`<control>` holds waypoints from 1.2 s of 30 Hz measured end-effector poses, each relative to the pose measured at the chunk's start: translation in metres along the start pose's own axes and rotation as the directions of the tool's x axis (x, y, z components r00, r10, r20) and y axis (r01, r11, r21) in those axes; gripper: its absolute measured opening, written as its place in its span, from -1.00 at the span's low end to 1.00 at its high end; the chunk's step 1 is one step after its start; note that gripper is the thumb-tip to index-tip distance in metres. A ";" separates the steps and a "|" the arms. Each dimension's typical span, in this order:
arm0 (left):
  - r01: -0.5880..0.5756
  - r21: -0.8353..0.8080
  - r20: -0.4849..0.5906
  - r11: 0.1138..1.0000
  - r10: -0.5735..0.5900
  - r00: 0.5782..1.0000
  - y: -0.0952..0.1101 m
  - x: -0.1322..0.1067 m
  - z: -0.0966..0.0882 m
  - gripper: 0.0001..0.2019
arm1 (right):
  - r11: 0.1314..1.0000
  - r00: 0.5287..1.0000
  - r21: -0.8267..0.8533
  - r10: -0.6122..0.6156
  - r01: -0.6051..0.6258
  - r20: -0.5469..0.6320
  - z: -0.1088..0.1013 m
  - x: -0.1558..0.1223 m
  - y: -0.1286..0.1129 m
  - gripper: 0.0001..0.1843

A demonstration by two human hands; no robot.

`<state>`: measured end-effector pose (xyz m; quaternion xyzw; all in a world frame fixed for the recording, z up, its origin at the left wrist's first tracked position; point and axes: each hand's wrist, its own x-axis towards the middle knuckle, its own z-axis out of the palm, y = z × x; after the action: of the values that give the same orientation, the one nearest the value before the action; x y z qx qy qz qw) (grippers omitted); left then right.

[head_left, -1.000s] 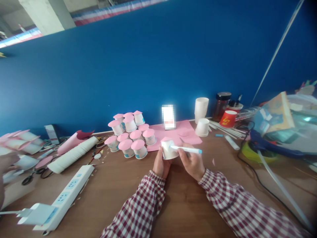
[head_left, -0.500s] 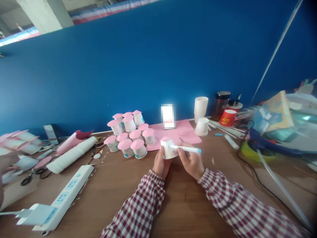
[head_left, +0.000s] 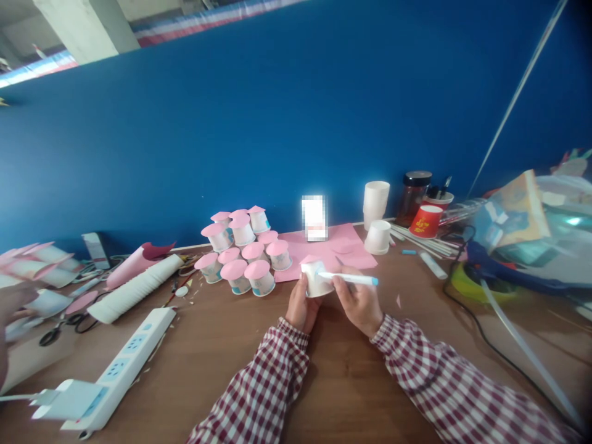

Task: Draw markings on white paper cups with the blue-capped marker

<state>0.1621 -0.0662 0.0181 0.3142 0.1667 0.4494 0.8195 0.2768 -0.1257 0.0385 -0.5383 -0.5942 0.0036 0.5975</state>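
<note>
Head view: in front of the flat pink paper sheet point(head_left: 300, 248), my left hand point(head_left: 301, 308) grasps a white, pink-topped paper cup point(head_left: 315, 284); my right hand point(head_left: 359, 302) pinches a slim white, blue-ended marker point(head_left: 354, 279) at its side; slack left fingers could let the cup turn, skidding the marker

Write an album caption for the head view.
Left grip holds a white cup, right grip a marker, near pink-topped cups.

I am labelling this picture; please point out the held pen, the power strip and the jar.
Held pen point(head_left: 357, 279): head view, on white barrel.
Power strip point(head_left: 126, 357): head view, on socket face.
Jar point(head_left: 414, 198): head view, on dark body.
</note>
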 end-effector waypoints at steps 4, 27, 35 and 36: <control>0.000 -0.002 0.001 1.000 0.000 1.000 0.000 -0.001 0.001 -0.57 | 1.000 1.000 0.001 0.004 -0.004 0.015 0.000 0.000 0.000 -0.83; 0.007 0.008 -0.033 1.000 -0.006 0.999 0.001 -0.001 0.002 -0.56 | 0.999 0.999 -0.029 0.040 -0.040 -0.029 -0.002 0.002 0.004 -0.87; 0.014 0.000 -0.037 1.000 -0.014 0.999 0.002 0.000 0.002 -0.53 | 0.996 0.997 -0.065 0.057 -0.060 -0.048 -0.003 0.004 0.004 -0.84; 0.014 -0.002 -0.034 1.000 -0.014 0.999 0.002 0.000 0.002 -0.53 | 0.996 0.997 -0.071 0.056 -0.060 -0.051 -0.004 0.004 0.004 -0.83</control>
<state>0.1622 -0.0659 0.0207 0.3047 0.1827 0.4490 0.8199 0.2828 -0.1239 0.0400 -0.5768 -0.5631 -0.0140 0.5916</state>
